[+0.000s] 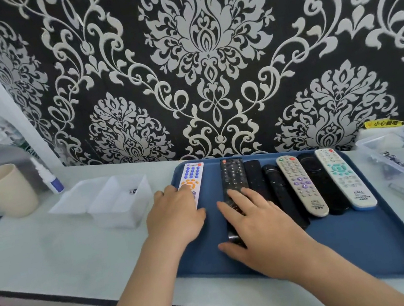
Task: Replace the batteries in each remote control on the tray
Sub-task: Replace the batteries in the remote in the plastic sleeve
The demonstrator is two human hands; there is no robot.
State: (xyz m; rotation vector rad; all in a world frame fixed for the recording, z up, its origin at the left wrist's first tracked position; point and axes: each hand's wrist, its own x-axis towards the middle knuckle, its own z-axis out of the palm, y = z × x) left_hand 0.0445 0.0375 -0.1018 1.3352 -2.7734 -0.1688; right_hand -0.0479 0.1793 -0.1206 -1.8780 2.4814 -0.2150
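Seven remotes (301, 184) lengthwise, tops toward wall (204, 45)

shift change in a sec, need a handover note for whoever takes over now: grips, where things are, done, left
Left grip: open, flat on the white remote with blue and orange buttons, at the left end of the blue plastic tray.
Right grip: open, lying over the long black buttoned remote.
Five more remotes lie side by side to its right.
Clear divided plastic box left of the tray holds one small dark item.
Done: cannot tell; no battery covers in view.
Left: likely all seven.
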